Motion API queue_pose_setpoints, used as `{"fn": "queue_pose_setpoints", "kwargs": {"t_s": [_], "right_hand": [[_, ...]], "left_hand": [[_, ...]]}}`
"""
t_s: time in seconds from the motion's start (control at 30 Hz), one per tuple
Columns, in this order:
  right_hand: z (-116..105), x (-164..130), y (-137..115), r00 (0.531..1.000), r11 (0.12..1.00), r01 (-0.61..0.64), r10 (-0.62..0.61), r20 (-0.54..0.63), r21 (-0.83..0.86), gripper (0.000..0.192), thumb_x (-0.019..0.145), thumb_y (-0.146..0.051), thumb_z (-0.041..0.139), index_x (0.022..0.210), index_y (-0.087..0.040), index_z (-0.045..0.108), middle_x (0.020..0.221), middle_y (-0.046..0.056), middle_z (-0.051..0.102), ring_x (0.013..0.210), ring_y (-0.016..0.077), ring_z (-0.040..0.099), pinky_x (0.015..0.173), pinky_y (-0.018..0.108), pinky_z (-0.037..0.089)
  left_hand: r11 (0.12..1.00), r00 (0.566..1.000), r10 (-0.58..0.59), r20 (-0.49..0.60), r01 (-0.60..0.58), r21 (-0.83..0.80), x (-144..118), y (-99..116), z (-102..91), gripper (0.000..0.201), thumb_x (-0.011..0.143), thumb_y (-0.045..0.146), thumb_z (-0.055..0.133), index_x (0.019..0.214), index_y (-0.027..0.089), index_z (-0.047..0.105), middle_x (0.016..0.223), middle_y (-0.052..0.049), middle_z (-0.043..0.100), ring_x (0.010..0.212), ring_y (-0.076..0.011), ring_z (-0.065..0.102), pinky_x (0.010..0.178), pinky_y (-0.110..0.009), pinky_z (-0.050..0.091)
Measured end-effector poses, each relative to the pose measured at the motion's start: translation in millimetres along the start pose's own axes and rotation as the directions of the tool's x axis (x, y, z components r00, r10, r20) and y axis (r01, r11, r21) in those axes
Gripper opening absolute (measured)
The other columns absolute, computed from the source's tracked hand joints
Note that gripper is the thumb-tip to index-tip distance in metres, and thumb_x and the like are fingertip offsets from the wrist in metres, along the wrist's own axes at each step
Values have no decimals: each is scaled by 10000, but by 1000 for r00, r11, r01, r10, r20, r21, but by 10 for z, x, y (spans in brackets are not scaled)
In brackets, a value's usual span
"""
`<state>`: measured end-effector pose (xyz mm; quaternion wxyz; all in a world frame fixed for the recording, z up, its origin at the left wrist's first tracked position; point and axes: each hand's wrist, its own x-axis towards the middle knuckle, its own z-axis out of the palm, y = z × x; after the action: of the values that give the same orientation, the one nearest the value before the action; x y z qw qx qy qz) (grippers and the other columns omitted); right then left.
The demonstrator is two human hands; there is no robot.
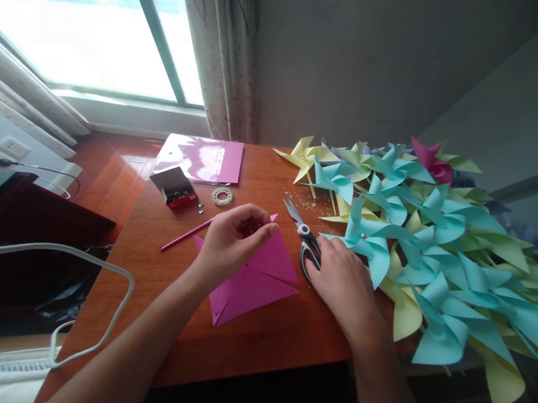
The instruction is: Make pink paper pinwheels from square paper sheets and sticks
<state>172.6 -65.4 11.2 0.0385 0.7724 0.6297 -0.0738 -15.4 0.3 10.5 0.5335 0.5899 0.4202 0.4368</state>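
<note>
A wooden table [259, 342] with a reddish-brown top stands below a window [78, 34] with a patterned curtain [224, 51] at its right edge. At the table's far edge lies a stack of glossy pink paper sheets [202, 158]. Just in front of it sits a small open cardboard box [175, 187], with a roll of clear tape [222, 196] near its right side. A large pile of teal, yellow-green and magenta paper pinwheels [432, 243] covers the table's right side. A white cable [82, 299] loops left of the table.
</note>
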Motion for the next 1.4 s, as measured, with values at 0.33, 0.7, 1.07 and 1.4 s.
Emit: {"fn": "queue_pose_setpoints", "kwargs": {"t_s": [0.33,0.7,1.07,1.4], "right_hand": [[20,-37,10,999,998,33,-32,-30,51,323,907,-285,655,1192,-133,631,1101,156,684,1010,328,686,829,392,499],[-183,116,-52,869,672,457,-197,-454,583,146,917,-223,626,1023,-179,716,921,60,743,792,190,696,756,309,546],[11,388,-228,923,132,324,-259,-283,937,171,896,-270,671,1050,-212,717,1041,56,754,969,203,712,869,335,578],[118,372,-241,938,54,270,-239,-250,961,167,871,-233,688,1035,-223,719,1037,51,755,955,200,709,855,326,573]], "left_hand": [[1000,1000,6,-12,-7,-18,-3,-2,2,243,790,344,788,772,150,644,685,-2,592,613,-108,489,529,-221,363],[1000,1000,7,0,-7,23,9,-30,9,236,805,360,772,763,154,662,660,3,587,595,-111,479,516,-229,345],[1000,1000,-11,16,12,-17,11,-82,14,221,780,355,796,801,167,683,710,-10,618,639,-130,520,557,-235,397],[1000,998,-25,54,25,-4,3,-28,22,104,813,249,736,854,162,694,743,-16,637,658,-126,544,566,-224,410]]}}
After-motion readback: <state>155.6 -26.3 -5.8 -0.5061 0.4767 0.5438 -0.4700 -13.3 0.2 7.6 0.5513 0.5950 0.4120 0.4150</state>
